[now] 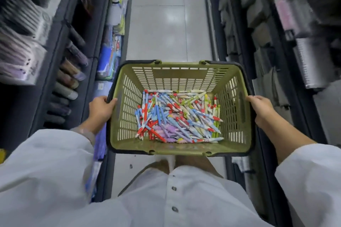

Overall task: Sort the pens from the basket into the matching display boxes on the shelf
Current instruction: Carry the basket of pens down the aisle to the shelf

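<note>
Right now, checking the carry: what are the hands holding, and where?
The green basket: left hand grips its left rim, right hand its right rim.

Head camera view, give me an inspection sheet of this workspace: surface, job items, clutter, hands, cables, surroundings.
Surface: no table; pale tiled aisle floor below.
Job's things: green slatted basket held level, with a loose mixed pile of pens on its bottom: red, blue, purple, green and white.
Clutter: nothing seen.
Hands: left hand has its grip on the basket's left rim; right hand grips the right rim.
Cables: nothing seen.
Surroundings: dark shelves of stock on both sides, blurred; matching display boxes cannot be made out.
</note>
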`<action>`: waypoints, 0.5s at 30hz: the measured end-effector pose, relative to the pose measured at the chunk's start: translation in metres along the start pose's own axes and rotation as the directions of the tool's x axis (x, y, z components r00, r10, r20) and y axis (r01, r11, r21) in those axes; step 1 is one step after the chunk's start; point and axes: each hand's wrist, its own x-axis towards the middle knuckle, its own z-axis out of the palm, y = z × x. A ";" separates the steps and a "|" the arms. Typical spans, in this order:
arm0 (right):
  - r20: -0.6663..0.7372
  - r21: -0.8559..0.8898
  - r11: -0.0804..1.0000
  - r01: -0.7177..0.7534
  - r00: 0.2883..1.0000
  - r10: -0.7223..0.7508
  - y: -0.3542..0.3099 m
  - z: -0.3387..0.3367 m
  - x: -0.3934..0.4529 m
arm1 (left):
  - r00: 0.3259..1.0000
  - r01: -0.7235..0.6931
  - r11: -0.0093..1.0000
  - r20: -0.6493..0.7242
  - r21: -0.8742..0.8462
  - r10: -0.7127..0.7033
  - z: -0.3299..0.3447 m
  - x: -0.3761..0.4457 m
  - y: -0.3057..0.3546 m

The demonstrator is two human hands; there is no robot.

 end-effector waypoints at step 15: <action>0.081 -0.097 0.988 0.123 0.990 -0.116 -0.378 0.127 0.306 | 0.997 0.011 1.000 -0.076 -0.028 -0.013 0.028 0.382 0.274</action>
